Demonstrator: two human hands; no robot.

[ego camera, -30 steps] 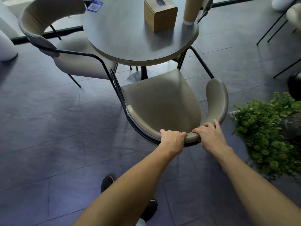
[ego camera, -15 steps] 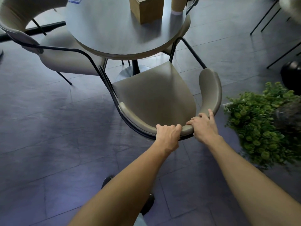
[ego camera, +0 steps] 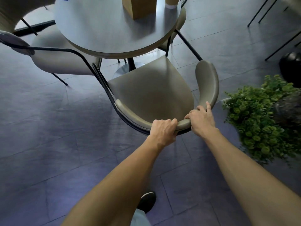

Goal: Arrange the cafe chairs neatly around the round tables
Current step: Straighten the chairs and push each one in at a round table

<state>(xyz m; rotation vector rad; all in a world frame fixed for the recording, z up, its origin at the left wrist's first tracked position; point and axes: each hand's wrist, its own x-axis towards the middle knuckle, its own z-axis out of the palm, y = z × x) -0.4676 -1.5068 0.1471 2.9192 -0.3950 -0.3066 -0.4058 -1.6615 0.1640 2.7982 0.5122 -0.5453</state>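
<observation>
Hands grip the curved backrest of the beige chair (ego camera: 151, 93) at six o'clock of the round bench (ego camera: 104, 30): the left hand (ego camera: 163, 131) has its fingers clenched over the top rail, and the right hand (ego camera: 202, 119), just beside it, grasps the same rail with the index finger stretched along it. The seat's front edge lies under the bench rim. A second chair (ego camera: 61, 57) sits at nine o'clock. A leafy plant (ego camera: 257, 121) stands at three o'clock of the held chair.
</observation>
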